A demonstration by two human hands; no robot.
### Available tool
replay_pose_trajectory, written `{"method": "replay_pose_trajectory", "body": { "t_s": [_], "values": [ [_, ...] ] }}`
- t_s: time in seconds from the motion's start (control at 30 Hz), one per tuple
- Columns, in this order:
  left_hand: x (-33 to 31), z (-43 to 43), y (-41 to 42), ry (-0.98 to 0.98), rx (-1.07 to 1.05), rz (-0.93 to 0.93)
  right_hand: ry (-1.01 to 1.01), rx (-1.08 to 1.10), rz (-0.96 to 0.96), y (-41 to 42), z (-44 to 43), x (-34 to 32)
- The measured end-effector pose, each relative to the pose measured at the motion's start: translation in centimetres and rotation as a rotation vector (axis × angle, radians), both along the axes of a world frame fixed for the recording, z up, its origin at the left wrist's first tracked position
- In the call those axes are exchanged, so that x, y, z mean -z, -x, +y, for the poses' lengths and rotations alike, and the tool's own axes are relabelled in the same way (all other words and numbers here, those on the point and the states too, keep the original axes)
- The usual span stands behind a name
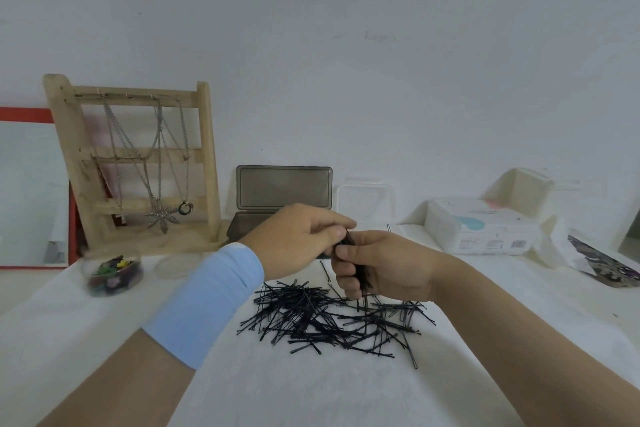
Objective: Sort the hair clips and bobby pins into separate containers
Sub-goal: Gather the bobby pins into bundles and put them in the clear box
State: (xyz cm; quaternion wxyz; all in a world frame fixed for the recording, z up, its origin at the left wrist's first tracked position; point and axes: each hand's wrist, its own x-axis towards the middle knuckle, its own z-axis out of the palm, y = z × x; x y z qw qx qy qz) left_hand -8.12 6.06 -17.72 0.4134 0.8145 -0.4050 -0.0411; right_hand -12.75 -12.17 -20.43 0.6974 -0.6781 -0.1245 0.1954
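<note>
A loose pile of black bobby pins [329, 319] lies on the white cloth in front of me. Above its far edge my right hand [384, 267] is shut on an upright bundle of bobby pins [360, 270]. My left hand [298, 239], with a light blue sleeve band on the wrist, pinches the top of that same bundle. Behind my hands stands a dark grey box [242, 224] with its lid open, its base mostly hidden. At the left a clear round container [114, 274] holds several colourful hair clips.
A wooden jewellery stand [138, 163] with necklaces stands at the back left beside a red-framed mirror [31, 191]. A clear lid [178, 265] lies near the round container. A white box [367, 201], a wipes pack [481, 229] and a patterned packet [602, 263] sit at the right.
</note>
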Motion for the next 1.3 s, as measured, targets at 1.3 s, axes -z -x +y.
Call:
{"method": "replay_pose_trajectory", "body": {
  "t_s": [1.3],
  "values": [
    [-0.1, -1.8, 0.9, 0.676, -0.107, 1.255, -0.001, 0.625, -0.416, -1.2, 0.0, -1.7]
  ]
}}
